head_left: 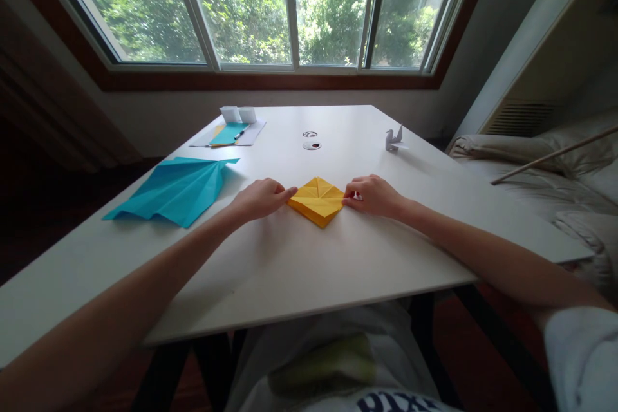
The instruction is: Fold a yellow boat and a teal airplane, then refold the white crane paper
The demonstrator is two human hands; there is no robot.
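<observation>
A folded yellow origami paper (317, 198), diamond-shaped with crease lines, is on the white table in front of me. My left hand (263, 198) pinches its left corner between thumb and fingers. At the opposite corner, my right hand (371, 195) grips the paper with thumb and fingertips. The paper's lower layers show along its near edges, slightly apart from the top layer. Left of my left hand lies a creased blue sheet of paper (181, 190), partly raised off the table.
A white paper crane (393, 138) stands at the right on the white table (299, 270). Toward the back left are stacked papers (226, 134), a pen (240, 133) and two small white containers (237, 114). Two round patterned pieces (311, 145) lie at the middle back.
</observation>
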